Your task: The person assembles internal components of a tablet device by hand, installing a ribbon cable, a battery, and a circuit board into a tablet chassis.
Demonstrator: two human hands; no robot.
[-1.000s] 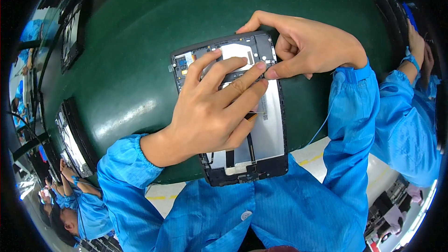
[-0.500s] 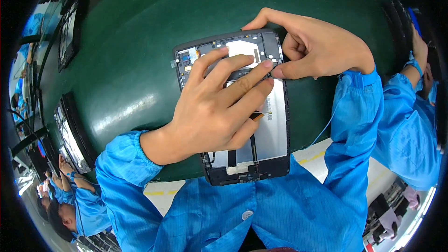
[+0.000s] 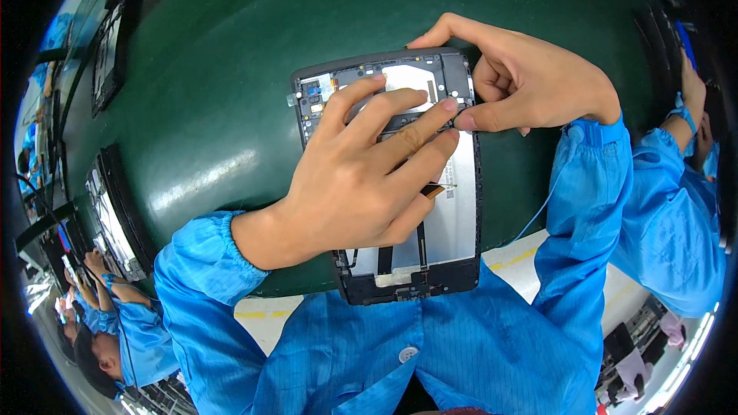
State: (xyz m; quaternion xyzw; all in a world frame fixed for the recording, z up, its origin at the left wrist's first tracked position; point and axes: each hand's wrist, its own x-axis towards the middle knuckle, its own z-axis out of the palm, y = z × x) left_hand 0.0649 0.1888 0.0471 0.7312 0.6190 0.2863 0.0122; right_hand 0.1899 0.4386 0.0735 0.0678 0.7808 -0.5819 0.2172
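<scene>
An opened tablet (image 3: 461, 219), its black frame and silver inner plate facing up, lies at the near edge of the green table, its near end close to my body. Across its upper middle rests my left hand (image 3: 354, 173), fingers stretched out and fingertips touching the inside; the palm hides much of the plate. My right hand (image 3: 550, 81) grips the far right corner, index finger at the far edge and thumb on the right side beside my left fingertips. A small orange-brown flex cable (image 3: 435, 190) shows by my left little finger. A clear tab (image 3: 290, 100) sticks out at the left edge.
Other tablet parts stand at the left, a nearer stack (image 3: 119, 211) and a farther one (image 3: 108, 61). A thin blue cord (image 3: 530, 223) hangs from my right sleeve. A person in blue (image 3: 669, 207) sits close on the right; more people (image 3: 142, 338) are at the left.
The tablet and both hands have shifted slightly to the right in the picture. The hold looks the same, with my right thumb still at the right side.
</scene>
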